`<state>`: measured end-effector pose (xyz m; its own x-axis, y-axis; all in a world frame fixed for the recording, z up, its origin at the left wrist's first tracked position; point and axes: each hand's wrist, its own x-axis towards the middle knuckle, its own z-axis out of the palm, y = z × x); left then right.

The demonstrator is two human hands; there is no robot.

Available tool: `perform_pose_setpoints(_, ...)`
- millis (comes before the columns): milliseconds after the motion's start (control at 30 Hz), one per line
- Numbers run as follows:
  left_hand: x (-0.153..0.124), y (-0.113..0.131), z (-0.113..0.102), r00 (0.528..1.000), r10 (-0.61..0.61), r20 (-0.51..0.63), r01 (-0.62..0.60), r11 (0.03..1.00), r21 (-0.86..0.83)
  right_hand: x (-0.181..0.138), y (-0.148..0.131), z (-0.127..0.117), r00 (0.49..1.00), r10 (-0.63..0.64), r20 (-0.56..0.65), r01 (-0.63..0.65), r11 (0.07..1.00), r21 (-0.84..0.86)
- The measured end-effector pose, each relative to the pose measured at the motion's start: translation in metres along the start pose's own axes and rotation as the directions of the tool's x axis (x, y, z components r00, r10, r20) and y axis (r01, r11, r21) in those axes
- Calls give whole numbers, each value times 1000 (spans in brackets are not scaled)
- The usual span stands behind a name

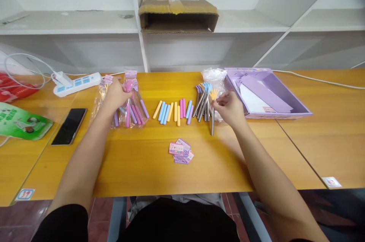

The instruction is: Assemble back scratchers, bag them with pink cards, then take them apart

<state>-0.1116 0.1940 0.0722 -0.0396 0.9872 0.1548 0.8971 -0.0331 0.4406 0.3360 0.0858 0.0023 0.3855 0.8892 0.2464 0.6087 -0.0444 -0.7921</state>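
My right hand pinches a back scratcher with a yellow hand-shaped head and a bare metal rod, held upright. Just left of it lies a pile of metal-rod back scratchers with blue, purple and other coloured heads. My left hand is closed at the top of a pink back scratcher in a clear bag; its fingertips are partly hidden. Other bagged back scratchers lie around and under that hand. Between my hands sits a row of yellow, blue, pink and purple handle sleeves.
Small printed cards are piled near the front. An open purple box and clear plastic bags are at right. At left are a phone, a power strip and a green packet. A cardboard box rests on the shelf.
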Motion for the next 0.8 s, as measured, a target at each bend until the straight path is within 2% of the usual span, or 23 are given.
perform_pose_setpoints(67,-1,1,-2,1000,23,-18,-23,1000,-20,16,-4,0,999,32,13,-33,995,95)
perform_pose_setpoints(167,-2,1,-4,999,44,-14,-45,998,-42,40,-5,3,992,74,102,-91,979,180)
perform_pose_setpoints(300,-3,1,-5,998,66,-12,-67,996,-55,59,3,11,987,82,135,-102,983,153)
perform_pose_setpoints(600,-5,1,-6,996,86,8,-85,991,-106,71,21,20,991,79,108,-100,973,206)
perform_pose_setpoints(800,-3,4,-1,997,69,-44,-74,991,-107,71,28,22,990,84,115,-110,965,238)
